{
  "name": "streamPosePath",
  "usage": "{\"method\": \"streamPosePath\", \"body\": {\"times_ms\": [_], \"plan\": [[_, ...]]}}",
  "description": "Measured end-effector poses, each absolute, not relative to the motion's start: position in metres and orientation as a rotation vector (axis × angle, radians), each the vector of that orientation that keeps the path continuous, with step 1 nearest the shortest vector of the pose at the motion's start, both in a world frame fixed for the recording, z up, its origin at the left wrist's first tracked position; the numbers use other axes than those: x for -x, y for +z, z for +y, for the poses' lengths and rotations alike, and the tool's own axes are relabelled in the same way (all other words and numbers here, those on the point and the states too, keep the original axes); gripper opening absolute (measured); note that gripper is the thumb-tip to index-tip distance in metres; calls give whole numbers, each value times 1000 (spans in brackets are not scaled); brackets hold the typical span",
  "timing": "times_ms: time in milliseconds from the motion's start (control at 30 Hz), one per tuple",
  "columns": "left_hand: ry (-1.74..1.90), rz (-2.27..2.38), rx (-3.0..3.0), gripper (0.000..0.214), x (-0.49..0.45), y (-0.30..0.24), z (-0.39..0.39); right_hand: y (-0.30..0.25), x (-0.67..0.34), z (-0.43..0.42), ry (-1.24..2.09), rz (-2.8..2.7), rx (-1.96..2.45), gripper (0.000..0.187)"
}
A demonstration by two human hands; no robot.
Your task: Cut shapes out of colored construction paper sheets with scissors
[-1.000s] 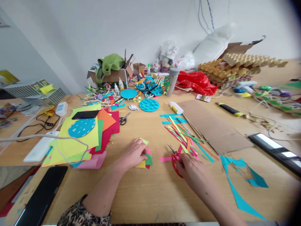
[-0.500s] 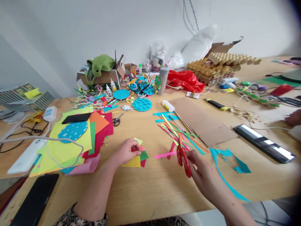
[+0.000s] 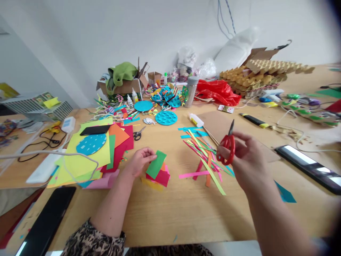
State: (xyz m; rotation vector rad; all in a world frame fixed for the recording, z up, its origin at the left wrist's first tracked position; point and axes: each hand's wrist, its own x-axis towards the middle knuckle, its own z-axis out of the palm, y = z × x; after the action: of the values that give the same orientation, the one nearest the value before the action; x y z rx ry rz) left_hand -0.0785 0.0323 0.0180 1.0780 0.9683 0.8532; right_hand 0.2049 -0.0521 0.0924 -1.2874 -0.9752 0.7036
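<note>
Between the thumb and fingers of my left hand (image 3: 140, 163) is a green paper piece (image 3: 156, 164), tilted above the table. Under it show a red paper piece (image 3: 163, 177) and a yellow paper piece (image 3: 151, 184), with bits of orange and pink; whether the hand also grips some of these I cannot tell. My right hand (image 3: 246, 156) is closed around red-handled scissors (image 3: 227, 146), raised with the blades pointing up and seemingly together. Left of the scissors lies a loose heap of coloured paper strips (image 3: 204, 156), a yellow-green one reaching toward me.
Stacked coloured sheets (image 3: 92, 160) with a phone lie at the left, beside dark-handled scissors (image 3: 139, 134). A glue bottle (image 3: 196, 120) and cardboard (image 3: 213, 122) are behind the strips. A steel bottle (image 3: 191, 92), red plastic bag (image 3: 217, 92) and egg trays (image 3: 255, 76) stand farther back.
My right hand has lifted the scissors up and right, away from the strips. Yellow-green and orange strips now lie nearer to me. The green piece is raised in my left hand.
</note>
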Motion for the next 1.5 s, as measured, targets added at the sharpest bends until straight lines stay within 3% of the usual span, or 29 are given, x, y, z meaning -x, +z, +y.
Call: {"method": "streamPosePath", "body": {"times_ms": [100,333,533,633,967,1233,1500], "plan": [[953,980,-949,31,76,14,34,94,-178,-23,808,-1069,1207,78],[1056,1014,-910,29,67,15,29,35,-110,1,1032,-1180,1169,58],[1070,978,-894,29,57,15,22,23,-102,-7,1205,-1079,1143,73],[1054,962,-899,29,53,13,19,24,-102,-7,1293,-1024,1101,72],[647,922,-1153,29,54,13,12,17,-112,-1,1151,-965,1010,62],[825,995,-1079,25,53,11,14,11,-106,-3,1263,-1098,1001,63],[686,996,-1112,22,53,8,14,9,-106,-2,1143,-1107,1079,53]]}}
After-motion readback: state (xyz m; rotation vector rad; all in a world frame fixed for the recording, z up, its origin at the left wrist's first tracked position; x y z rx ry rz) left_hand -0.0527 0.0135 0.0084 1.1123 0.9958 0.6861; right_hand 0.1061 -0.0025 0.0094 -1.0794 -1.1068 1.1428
